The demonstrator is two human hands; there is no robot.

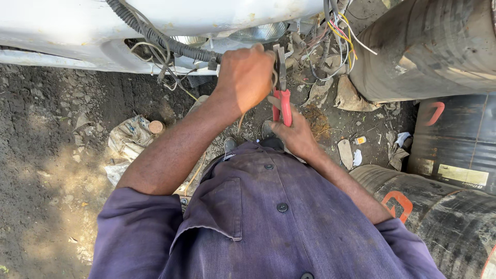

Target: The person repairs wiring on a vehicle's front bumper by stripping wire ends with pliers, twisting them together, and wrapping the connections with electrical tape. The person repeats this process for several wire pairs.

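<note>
1. The left hand (247, 77) is curled shut into a fist just below the white car body panel (77, 31), gripping a thin pale wire (241, 121) that trails down from under the hand toward the shirt.
2. The right hand (293, 133) is wrapped tight around the red-handled metal pliers (282, 93), which stand nearly upright; their dark head reaches up just beside the left hand's knuckles.
3. Whether the plier head is biting the wire cannot be told.
4. A black ribbed cable conduit (155, 36) runs along the panel to the left hand.
5. A loose bundle of yellow, red and white wires (338, 36) hangs to the right of the pliers.
6. Dark, worn drums (429, 46) lie at the right.
7. The ground (46, 129) is dark dirt with crumpled litter (129, 137).
</note>
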